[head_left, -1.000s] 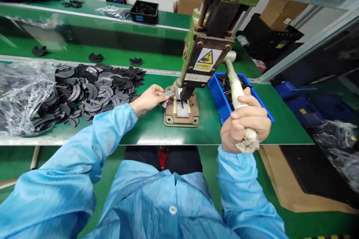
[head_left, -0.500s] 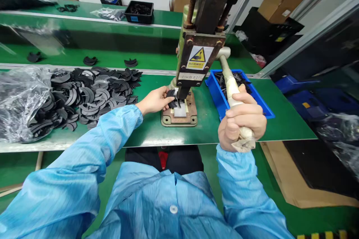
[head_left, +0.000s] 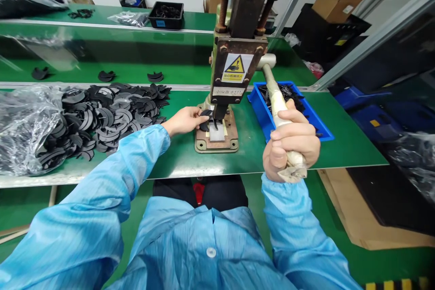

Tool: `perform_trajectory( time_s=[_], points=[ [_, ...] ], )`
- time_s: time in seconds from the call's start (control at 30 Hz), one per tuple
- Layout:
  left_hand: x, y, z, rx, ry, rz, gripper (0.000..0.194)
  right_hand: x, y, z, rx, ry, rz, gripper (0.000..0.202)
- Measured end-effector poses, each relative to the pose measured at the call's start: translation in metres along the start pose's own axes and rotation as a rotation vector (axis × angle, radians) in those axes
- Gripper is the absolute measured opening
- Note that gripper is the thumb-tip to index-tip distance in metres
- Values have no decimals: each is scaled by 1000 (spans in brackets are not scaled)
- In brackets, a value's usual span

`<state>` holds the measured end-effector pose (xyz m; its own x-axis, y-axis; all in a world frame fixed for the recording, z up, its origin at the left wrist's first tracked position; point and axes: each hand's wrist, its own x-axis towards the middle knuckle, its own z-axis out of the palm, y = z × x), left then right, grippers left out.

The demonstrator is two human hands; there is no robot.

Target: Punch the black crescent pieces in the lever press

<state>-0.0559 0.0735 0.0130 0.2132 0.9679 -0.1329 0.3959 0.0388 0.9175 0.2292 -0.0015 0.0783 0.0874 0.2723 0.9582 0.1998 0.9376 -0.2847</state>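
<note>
A hand press [head_left: 234, 68] stands on the green bench, its ram lowered close to the light metal block [head_left: 216, 133] on its base. My left hand [head_left: 186, 120] pinches a curved black plastic piece [head_left: 205, 120] between thumb and fingers at the left of the ram. Part of that piece is hidden by the fingers and the ram. My right hand [head_left: 292, 145] is wrapped around the cloth-covered press lever [head_left: 277, 95], which slants up and away to the press's right side. A thin dark sliver [head_left: 215, 123] shows below the ram.
Left of the press lies a heap of curved black pieces [head_left: 115, 113], partly in a clear plastic bag [head_left: 30, 131]. A blue bin [head_left: 324, 135] with black parts stands at right. Several loose pieces [head_left: 155, 76] lie behind; a black bin [head_left: 166, 22] sits on the back shelf.
The whole view has shifted slightly, the press now appearing a little further left. Both hands keep their hold, and the lever stays at about the same angle.
</note>
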Motion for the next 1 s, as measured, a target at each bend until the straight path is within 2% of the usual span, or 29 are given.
perform_trajectory(
  time_s=[0.23,0.53,0.83,1.0],
  points=[
    [4,5,-1,-60,-26,-41,35,-1,0,2,-13,28,15,29],
    [11,19,-3,-155,-127,-225,31,-1,0,2,-30,24,28,30],
    [11,29,-2,-154,-141,-278,28,2,-3,0,-17,-15,16,27],
    [14,33,-3,-196,-156,-403,27,-1,-2,1,2,3,5,26]
  ],
)
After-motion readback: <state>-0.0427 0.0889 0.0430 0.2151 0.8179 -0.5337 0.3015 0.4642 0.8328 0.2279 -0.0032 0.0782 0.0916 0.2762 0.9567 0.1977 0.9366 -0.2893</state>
